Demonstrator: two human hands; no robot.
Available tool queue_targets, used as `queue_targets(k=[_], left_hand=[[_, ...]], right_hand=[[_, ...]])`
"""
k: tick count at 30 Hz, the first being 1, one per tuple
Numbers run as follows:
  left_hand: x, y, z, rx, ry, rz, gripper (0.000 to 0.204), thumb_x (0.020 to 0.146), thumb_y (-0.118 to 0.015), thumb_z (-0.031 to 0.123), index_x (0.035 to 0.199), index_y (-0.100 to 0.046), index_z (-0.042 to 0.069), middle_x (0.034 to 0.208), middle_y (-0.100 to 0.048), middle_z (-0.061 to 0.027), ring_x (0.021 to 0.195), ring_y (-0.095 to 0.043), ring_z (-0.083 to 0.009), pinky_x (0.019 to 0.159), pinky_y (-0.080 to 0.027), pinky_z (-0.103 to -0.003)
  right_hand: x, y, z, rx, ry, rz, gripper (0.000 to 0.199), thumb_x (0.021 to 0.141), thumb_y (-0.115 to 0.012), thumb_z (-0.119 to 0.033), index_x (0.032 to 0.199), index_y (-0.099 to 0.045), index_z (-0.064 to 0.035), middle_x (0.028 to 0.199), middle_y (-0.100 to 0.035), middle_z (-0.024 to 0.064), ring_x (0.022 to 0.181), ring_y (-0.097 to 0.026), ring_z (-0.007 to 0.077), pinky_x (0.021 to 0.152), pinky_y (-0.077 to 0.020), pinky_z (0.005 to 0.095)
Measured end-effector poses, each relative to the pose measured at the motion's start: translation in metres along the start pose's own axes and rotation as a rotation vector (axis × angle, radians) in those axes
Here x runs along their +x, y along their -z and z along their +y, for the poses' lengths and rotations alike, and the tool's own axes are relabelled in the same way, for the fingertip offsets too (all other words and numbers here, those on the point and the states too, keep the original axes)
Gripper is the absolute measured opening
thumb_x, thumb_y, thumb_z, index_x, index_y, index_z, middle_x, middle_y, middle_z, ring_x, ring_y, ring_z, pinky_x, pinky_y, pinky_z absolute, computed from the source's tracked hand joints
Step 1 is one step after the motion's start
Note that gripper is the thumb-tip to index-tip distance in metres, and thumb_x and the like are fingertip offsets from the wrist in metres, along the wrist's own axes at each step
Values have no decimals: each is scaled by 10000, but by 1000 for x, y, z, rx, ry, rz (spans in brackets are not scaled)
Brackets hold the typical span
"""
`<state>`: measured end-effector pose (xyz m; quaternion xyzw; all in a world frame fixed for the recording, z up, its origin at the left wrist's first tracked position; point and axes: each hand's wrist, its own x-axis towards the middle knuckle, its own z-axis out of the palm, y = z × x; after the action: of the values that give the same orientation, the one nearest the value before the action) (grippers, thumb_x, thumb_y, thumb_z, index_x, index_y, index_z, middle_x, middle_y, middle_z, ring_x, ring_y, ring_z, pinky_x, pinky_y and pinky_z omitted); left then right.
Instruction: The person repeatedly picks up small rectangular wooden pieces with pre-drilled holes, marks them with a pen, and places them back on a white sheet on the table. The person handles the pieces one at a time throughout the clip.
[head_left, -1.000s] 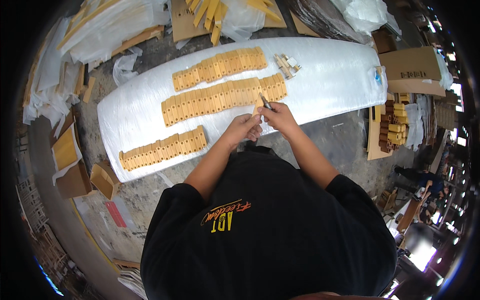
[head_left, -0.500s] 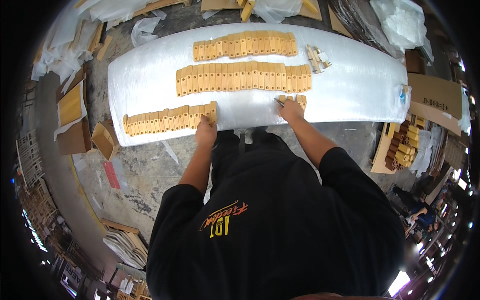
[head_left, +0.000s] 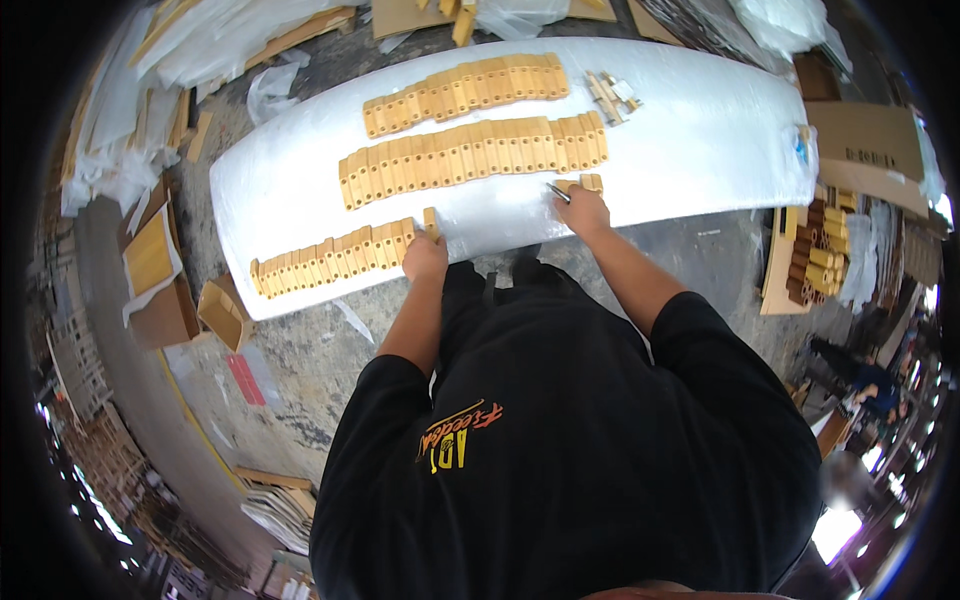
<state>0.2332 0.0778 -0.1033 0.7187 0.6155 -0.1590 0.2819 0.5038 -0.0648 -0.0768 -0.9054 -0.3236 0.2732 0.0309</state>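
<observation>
A pale wooden block with drilled holes (head_left: 431,218) stands a little apart from the right end of the nearest row of blocks (head_left: 335,256). My left hand (head_left: 427,258) has its fingers closed on the block's near end. My right hand (head_left: 585,211) grips a thin, dark pen-like tool (head_left: 559,192), its tip pointing up and left. Just beyond that hand sit a few more blocks (head_left: 592,184), partly hidden by it. Two longer rows of like blocks, the middle row (head_left: 470,157) and the far row (head_left: 465,92), lie across the wrapped table.
White plastic wrap covers the table (head_left: 690,120). Some joined wooden pieces (head_left: 611,97) lie at its far right. An open cardboard box (head_left: 226,312) stands on the floor at left. Stacked brown and yellow pieces (head_left: 822,255) are at right, with another person (head_left: 872,390) farther off.
The end block of the nearest row has come away to the right with my left hand. My right hand stays by the small group of blocks, tool in hand. The whole view has tilted slightly.
</observation>
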Motion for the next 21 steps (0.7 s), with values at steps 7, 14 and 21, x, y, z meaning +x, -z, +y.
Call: queue_targets(k=[7, 14, 21], left_hand=[[-12, 18, 33, -902, -139, -335, 350, 898, -771, 202, 1102, -594, -21, 1000, -677, -156, 818, -715, -217, 648, -611, -350], [-65, 86, 100, -1281, -412, -652, 323, 949, -724, 157, 1181, -574, -10, 1068, -638, -130, 836, -684, -209, 691, -598, -333], [-87, 133, 146, -991, -660, -602, 270, 943, -720, 149, 1141, -619, -3, 862, -637, -53, 683, -615, -123, 460, -470, -244]], right_hand=[[-47, 13, 43, 434, -54, 68, 312, 912, -697, -316, 889, -655, -8, 802, -690, 158, 677, -664, 289, 651, -521, 421], [-113, 111, -9, 874, 94, -217, 251, 1015, -617, -239, 897, -630, -17, 698, -624, 66, 499, -557, 119, 488, -458, 319], [-131, 166, -51, 605, 510, 48, 266, 998, -598, -257, 924, -671, -12, 807, -663, 221, 756, -645, 394, 704, -509, 445]])
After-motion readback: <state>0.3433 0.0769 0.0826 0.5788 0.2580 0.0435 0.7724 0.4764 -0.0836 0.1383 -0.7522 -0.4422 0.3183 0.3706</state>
